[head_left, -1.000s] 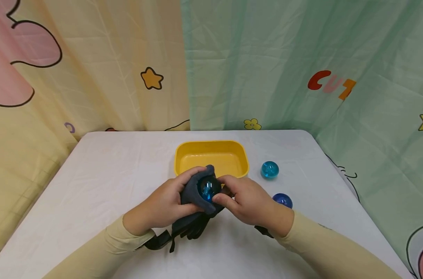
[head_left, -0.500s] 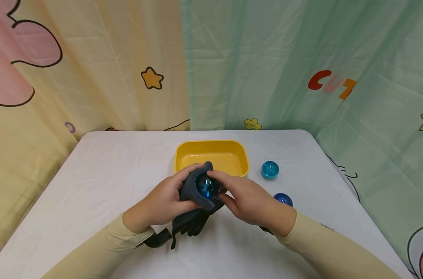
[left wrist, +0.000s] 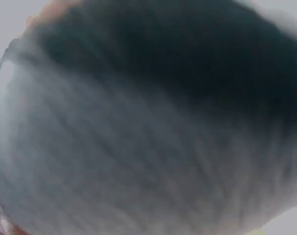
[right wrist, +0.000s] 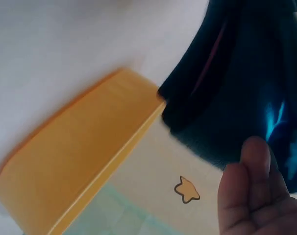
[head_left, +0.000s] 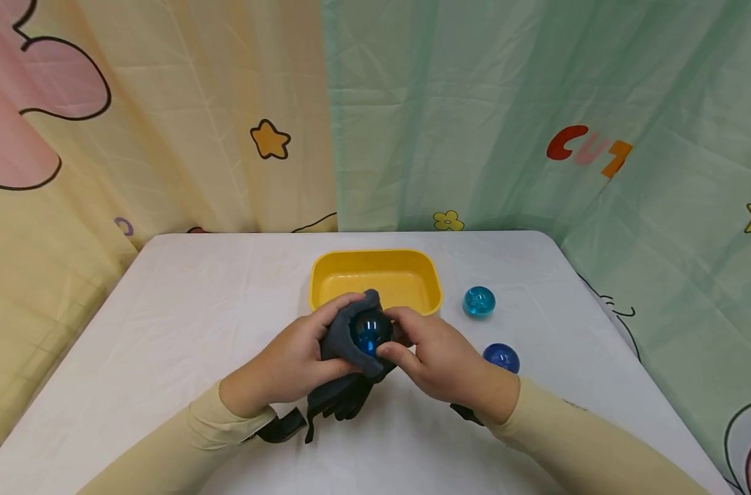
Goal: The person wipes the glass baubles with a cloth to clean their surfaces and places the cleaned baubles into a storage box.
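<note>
My left hand [head_left: 291,357] grips a dark blue-grey cloth [head_left: 341,337] wrapped round a see-through blue glass ball [head_left: 371,331]. The cloth's dark lower folds hang beneath the hands. On the ball's right side, my right hand [head_left: 440,354] pinches it, thumb on its front. In the right wrist view, fingertips [right wrist: 256,156] press against the shiny ball [right wrist: 271,122] and the cloth [right wrist: 222,98] drapes around it. Blurred cloth [left wrist: 138,161] fills most of the left wrist view, hiding the left fingers there.
Behind the hands stands a yellow rectangular tray [head_left: 323,265] on a white-covered table [head_left: 227,289]. To the right lie a teal glass ball [head_left: 479,301] and a dark blue glass ball [head_left: 502,356], the latter partly behind the right wrist. Printed curtains [head_left: 412,103] enclose the table.
My right fingers have shifted round the ball: half a second ago the forefinger lay over its top, now the thumb is on its front again. The cloth has dipped slightly. The other balls stay put.
</note>
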`<state>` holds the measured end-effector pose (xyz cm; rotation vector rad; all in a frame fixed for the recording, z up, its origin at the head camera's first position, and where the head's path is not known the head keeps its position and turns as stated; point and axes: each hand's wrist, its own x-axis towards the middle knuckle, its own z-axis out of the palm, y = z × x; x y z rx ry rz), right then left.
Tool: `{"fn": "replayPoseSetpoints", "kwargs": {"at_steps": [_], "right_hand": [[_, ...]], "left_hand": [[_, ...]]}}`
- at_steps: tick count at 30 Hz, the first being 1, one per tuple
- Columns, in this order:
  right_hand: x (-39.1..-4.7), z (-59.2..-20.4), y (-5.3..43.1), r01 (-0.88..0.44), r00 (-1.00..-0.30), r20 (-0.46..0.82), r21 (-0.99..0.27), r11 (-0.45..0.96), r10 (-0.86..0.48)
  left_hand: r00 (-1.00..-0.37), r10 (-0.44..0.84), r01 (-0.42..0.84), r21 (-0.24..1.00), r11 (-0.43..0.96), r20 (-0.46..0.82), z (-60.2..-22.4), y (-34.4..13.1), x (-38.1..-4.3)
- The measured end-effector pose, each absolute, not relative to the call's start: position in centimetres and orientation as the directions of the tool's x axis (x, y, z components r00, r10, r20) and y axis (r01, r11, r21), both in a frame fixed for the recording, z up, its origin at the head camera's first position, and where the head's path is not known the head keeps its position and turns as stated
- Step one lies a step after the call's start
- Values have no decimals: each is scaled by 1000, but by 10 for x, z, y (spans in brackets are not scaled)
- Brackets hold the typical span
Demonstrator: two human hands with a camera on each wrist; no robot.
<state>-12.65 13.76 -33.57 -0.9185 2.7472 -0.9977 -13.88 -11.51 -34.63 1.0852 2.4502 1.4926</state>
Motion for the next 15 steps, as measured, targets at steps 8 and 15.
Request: {"fn": "replayPoseSetpoints", "kwargs": {"at_steps": [8,15], "right_hand": [[-126,-332,139,-621,-745,172,-532,576,-645],[-127,-330,142,-694,-712,229,-374,615,-664]], "left_hand": [[-751,580,543,796,268,317,-347,-118,-141],[-748,591,534,803,267,301,-345,-117,-140]]}}
